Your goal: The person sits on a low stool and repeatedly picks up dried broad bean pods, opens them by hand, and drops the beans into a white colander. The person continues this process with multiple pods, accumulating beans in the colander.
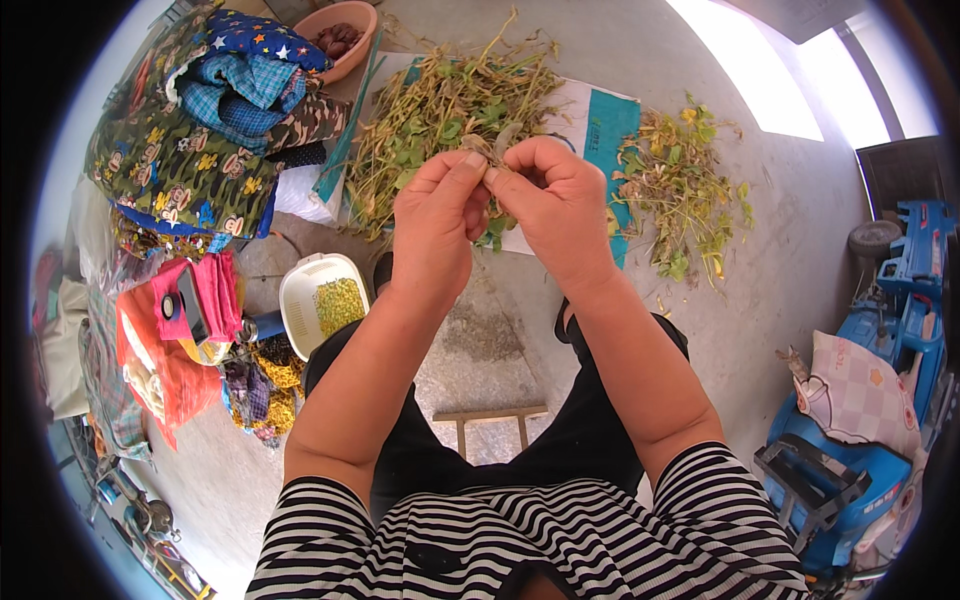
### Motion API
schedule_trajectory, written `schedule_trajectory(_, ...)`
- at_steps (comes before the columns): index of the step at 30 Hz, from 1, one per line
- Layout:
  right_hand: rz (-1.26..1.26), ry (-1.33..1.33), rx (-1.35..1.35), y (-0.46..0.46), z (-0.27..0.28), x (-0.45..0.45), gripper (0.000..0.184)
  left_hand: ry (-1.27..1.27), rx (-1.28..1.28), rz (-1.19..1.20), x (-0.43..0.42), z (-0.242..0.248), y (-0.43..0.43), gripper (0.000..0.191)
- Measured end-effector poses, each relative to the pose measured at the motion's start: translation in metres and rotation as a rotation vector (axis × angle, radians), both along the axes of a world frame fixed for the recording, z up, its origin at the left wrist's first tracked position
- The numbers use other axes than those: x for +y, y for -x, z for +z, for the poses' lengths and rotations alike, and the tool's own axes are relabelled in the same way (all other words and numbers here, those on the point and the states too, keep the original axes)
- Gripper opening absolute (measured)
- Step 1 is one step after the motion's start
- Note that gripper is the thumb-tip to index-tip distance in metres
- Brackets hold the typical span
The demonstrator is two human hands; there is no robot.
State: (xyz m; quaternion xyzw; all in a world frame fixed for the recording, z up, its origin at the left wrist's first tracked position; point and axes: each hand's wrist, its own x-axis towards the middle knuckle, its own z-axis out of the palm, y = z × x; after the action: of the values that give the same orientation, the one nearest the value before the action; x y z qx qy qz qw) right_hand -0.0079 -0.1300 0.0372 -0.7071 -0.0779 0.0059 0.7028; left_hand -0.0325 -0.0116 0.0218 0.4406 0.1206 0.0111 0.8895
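Observation:
Both my hands meet in front of me, above the floor. My left hand (pixel 442 206) pinches one end of a dry, brownish bean pod (pixel 478 144) between thumb and fingers. Fingertips of my right hand (pixel 559 199) grip the same bit of plant from the other side, where a greyish pod (pixel 508 137) sticks up. Beyond the hands, a heap of pulled bean plants (pixel 427 124) with yellowed stems and green leaves lies on a white and green woven sack (pixel 611 135). To the left stands a white plastic basket (pixel 300 300) holding shelled green-yellow beans (pixel 339 306).
A smaller pile of bean plants (pixel 682 187) lies on the concrete floor at right. Printed bedding (pixel 195 165) and a pink tub (pixel 360 56) are at upper left. A phone (pixel 193 306) rests on pink cloth beside a blue flask (pixel 262 327). A blue vehicle (pixel 847 480) stands at right.

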Motion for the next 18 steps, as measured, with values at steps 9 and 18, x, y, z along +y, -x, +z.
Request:
schedule_trajectory(9, 0.001, 0.039, -0.031, -0.001, 0.005, -0.002, 0.006, 0.067, 0.036, -0.049, 0.001, -0.002, -0.003, 0.012)
schedule_trajectory(18, 0.085, -0.050, 0.167, -0.005, 0.012, -0.013, 0.006, -0.027, 0.057, -0.122, 0.009, 0.001, -0.009, 0.013)
